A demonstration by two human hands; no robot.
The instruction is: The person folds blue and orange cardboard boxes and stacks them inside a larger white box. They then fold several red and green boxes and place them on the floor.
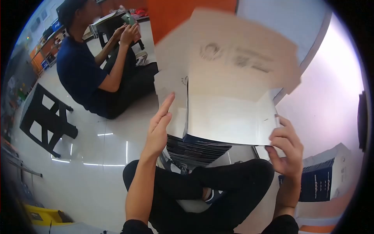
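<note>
A partly folded cardboard box (pixel 230 113) hangs open in front of me, its pale inside facing up and its printed flap raised at the back. My right hand (pixel 287 146) grips the box's near right corner between thumb and fingers. At the box's left side, my left hand (pixel 159 126) has its fingers stretched out beside a side flap; whether they touch it is unclear. Below the box, between my hands and my crossed legs, sits a stack of dark flat sheets (pixel 196 152).
Another person (pixel 85 74) sits on the floor at the upper left, holding a small green object. A black stool (pixel 48 117) lies tipped at the left. Dark blue printed cartons (pixel 315 181) stand at the right. A yellow item (pixel 43 214) is at the lower left.
</note>
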